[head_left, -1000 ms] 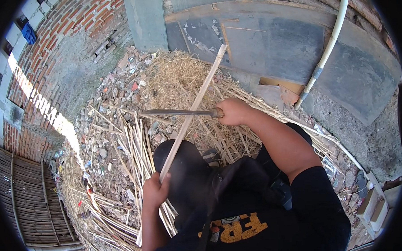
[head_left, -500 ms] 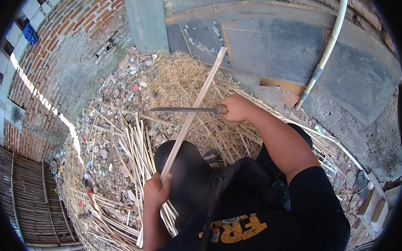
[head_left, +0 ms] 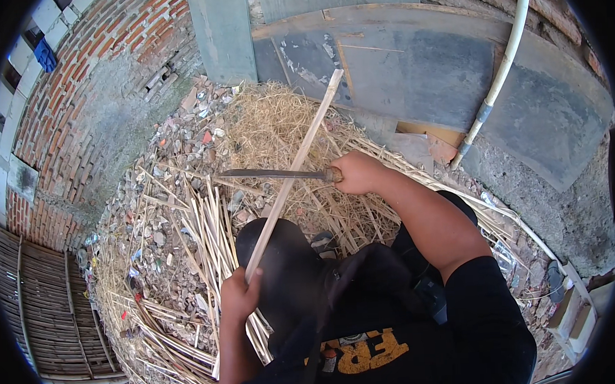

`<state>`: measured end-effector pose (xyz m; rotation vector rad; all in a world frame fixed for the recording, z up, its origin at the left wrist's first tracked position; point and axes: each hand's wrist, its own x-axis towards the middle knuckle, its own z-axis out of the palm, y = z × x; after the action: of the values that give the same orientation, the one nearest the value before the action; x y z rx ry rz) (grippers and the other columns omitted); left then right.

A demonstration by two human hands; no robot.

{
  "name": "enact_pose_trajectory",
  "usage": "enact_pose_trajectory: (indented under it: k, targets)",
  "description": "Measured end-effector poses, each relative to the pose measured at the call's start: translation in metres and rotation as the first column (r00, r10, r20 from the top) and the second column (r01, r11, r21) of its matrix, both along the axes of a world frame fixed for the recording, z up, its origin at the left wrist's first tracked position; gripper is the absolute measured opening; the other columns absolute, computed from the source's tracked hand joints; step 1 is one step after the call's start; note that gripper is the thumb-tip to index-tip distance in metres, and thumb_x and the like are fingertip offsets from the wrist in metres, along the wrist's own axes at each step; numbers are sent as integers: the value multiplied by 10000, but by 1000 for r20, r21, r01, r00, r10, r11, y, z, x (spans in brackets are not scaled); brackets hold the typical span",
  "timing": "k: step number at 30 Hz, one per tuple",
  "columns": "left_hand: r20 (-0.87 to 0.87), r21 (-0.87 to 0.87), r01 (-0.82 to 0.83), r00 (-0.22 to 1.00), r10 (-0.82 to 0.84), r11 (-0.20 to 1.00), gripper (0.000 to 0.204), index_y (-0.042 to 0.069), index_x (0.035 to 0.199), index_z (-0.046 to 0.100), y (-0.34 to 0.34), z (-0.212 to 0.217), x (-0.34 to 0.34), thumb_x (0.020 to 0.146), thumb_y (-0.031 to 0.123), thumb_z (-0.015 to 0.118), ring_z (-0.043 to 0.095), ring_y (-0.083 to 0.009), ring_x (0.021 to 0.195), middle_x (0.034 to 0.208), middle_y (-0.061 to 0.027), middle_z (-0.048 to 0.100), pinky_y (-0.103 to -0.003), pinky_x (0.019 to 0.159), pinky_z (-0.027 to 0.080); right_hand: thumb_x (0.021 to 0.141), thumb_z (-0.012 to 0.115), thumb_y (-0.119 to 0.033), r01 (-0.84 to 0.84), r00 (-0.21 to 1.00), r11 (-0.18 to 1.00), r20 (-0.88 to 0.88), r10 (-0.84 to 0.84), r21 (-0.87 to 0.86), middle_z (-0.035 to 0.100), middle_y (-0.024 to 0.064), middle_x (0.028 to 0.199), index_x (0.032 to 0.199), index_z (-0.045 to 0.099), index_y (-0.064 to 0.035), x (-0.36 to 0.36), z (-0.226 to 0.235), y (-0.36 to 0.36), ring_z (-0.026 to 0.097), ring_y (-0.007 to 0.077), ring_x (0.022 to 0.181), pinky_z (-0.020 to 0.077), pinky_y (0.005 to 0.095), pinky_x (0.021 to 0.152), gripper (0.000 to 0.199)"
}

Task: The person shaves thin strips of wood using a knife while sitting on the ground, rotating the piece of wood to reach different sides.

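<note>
My left hand (head_left: 241, 291) is closed round the lower end of a long pale bamboo strip (head_left: 309, 138), which slants up and away to the right. In my right hand (head_left: 356, 173) is the wooden handle of a machete (head_left: 272, 173). Its dark blade points left and crosses the strip around the middle, seemingly against it. The strip passes over my dark-clad left knee (head_left: 272, 241). Below the strip's far half lies a heap of thin curly shavings (head_left: 270, 118).
Cut bamboo strips (head_left: 210, 230) lie in a bundle left of my knee, with more strips (head_left: 170, 342) lower down. Rubble (head_left: 160, 236) covers the ground. Grey panels (head_left: 419, 70) lean at the back, beside a white pipe (head_left: 504, 70). A brick wall (head_left: 103, 77) stands left.
The machete and my right hand have moved slightly left and nearer to me along the strip. My left hand holds the strip in nearly the same place.
</note>
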<state>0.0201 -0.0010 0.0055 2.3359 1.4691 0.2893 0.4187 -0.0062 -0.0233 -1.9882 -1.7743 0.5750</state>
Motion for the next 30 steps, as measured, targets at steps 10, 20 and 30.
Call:
enact_pose_trajectory:
  k: [10,20,30]
  targets:
    - [6,1,-13,1000,13,1000,494,-19,769,574,0,-2,-1,956,435,635,628,-468,642,643,-265,603,-508,603,486,733,710,-223,-16,1000,1000,-6,16,-14,703,166,863,943,694,-75,-4,1,0,693,362,866,548,476,766,258]
    - [38,37,-5,999,3,999,485,-12,751,566,0,-7,-3,948,423,650,616,-465,610,614,-256,588,-504,575,477,736,694,-210,-13,1000,999,-7,13,-35,703,169,867,941,697,-71,-4,1,1,689,370,866,548,473,763,248]
    - [41,36,-21,999,19,999,474,-17,761,584,0,-8,-3,945,414,654,623,-467,620,618,-255,593,-500,581,481,733,686,-197,-36,999,999,-31,36,-12,698,179,842,923,696,-69,-2,-5,4,688,383,844,541,484,745,230]
